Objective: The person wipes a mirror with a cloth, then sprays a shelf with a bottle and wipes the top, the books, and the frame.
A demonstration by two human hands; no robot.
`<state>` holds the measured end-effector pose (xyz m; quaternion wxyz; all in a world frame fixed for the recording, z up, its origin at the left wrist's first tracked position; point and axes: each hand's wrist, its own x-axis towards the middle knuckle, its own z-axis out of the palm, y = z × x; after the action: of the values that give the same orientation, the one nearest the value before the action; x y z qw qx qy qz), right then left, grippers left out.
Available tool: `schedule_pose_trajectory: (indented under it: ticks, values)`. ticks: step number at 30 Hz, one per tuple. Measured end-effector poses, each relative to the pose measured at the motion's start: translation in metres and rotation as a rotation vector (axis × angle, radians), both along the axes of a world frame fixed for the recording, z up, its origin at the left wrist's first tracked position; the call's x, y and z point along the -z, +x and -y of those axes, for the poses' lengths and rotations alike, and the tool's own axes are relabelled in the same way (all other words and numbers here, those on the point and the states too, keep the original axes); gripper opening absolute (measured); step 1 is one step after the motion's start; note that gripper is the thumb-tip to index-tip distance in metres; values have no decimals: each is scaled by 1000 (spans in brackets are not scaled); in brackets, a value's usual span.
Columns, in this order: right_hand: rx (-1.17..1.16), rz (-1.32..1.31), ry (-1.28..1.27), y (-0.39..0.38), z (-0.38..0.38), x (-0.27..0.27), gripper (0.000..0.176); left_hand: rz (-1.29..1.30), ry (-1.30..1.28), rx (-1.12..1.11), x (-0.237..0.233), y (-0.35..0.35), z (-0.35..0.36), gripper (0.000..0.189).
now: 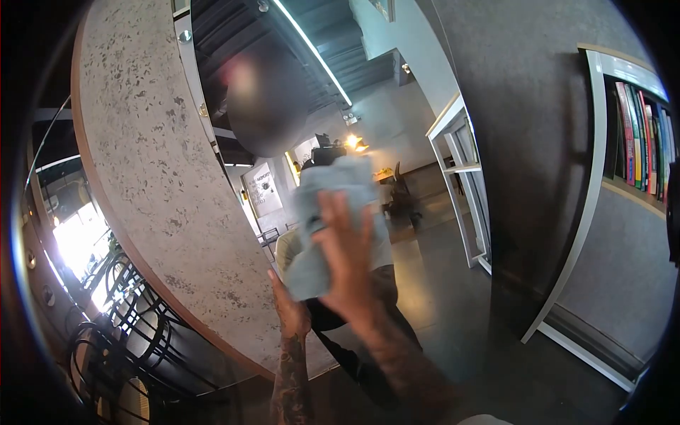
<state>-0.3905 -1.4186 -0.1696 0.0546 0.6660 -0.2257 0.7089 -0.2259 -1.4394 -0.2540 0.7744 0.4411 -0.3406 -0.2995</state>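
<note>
A pale blue-grey cloth (343, 183) lies bunched against a tall mirror (446, 283). My right hand (346, 248) presses on it from the front with fingers spread, slightly blurred. Lower and to the left, my left hand (289, 309) is raised near the mirror's left edge, its fingers stretched upward. The cloth's lower corner hangs close beside that hand. Behind the cloth, the mirror reflects a person, whose upper body is partly hidden by it.
A rough, pitted grey wall panel (166, 170) borders the mirror on the left. Dark metal chairs (142, 326) stand beyond it near a bright window (78, 234). On the right, a white-framed shelf (593, 163) holds several books (641, 138).
</note>
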Motion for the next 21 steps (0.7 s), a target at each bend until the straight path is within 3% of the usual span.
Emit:
schedule_pose_trajectory:
  ticks: [2,7,8,10,12,15,18,19,21]
  values:
    - [-163,-16,-43,40,-4,5,23,8,-23,39,-3,-1,-2,71]
    - [-362,-109,-98,102,-19,9,35,34,-19,66,-4,-3,-6,71]
    - [-677,-148,153,110,-26,11,35,31,-21,69,-2,-2,-6,71]
    - [-983,-167,405,106,-42,13,34,39,-15,72,-3,-2,-6,71]
    - [-934,12,273,71,-51,14,38,48,-4,69,-6,-4,-12,71]
    - [-312,349,-118,-21,-26,0,36,47,7,60,-9,-8,-16,70]
    - [201,542,-129,-125,-4,-47,29,-10,109,25,-12,-13,-17,70]
    - [271,455,-291,-165,23,-51,37,-15,105,30,-12,-13,-19,70]
    - [204,486,-166,-197,64,-54,44,34,36,75,-11,-12,-22,73]
